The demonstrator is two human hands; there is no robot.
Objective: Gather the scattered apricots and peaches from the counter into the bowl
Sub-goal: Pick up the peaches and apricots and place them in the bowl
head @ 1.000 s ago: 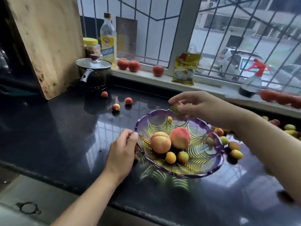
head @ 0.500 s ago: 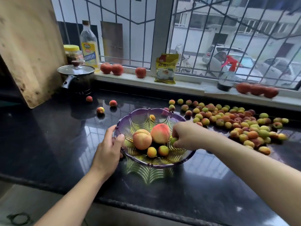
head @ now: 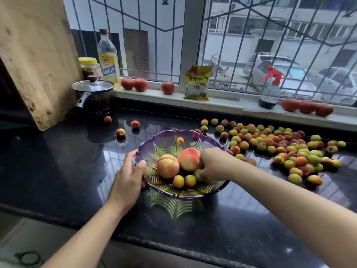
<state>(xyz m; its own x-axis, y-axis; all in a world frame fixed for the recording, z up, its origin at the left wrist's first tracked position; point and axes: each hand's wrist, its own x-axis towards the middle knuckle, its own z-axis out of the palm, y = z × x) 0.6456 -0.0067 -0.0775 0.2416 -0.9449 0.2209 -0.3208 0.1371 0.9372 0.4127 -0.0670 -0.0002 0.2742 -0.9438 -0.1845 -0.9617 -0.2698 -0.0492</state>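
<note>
Head view, the only one. Bowl (head: 166, 141), purple translucent with a scalloped rim, sits on the dark counter (head: 58, 161) between the two hands. Left hand (head: 128, 176) grips the bowl's near-left rim, thumb over the edge, fingers curled round the outside. Right hand (head: 214, 164) is down inside the bowl on its right side, fingers curled round a greenish apricot (head: 198, 174) that sits low in the bowl; whether it rests on the bowl floor, can't tell.

Just left of the right hand, inside the bowl: two peaches (head: 167, 165), touching each other, the right one against the right hand's knuckles. In front of them, two small apricots (head: 178, 181) side by side. One more small apricot (head: 180, 141) lies on the far inner wall of the bowl.

Right of the right forearm and beyond it: large scatter of apricots (head: 286, 149) on the counter, mixed green, yellow and red, the nearest ones just beside the bowl's right rim. Beyond the left hand, well apart from it: three loose fruits (head: 120, 132) on the counter near a lidded black pot (head: 92, 96).

Further back on the windowsill (head: 222, 102): oil bottle (head: 107, 57), yellow-lidded jar (head: 89, 66), red tomatoes (head: 134, 84), yellow packet (head: 197, 83), red-topped spray bottle (head: 270, 88). Wooden board (head: 36, 55) leans far left of the left hand.
</note>
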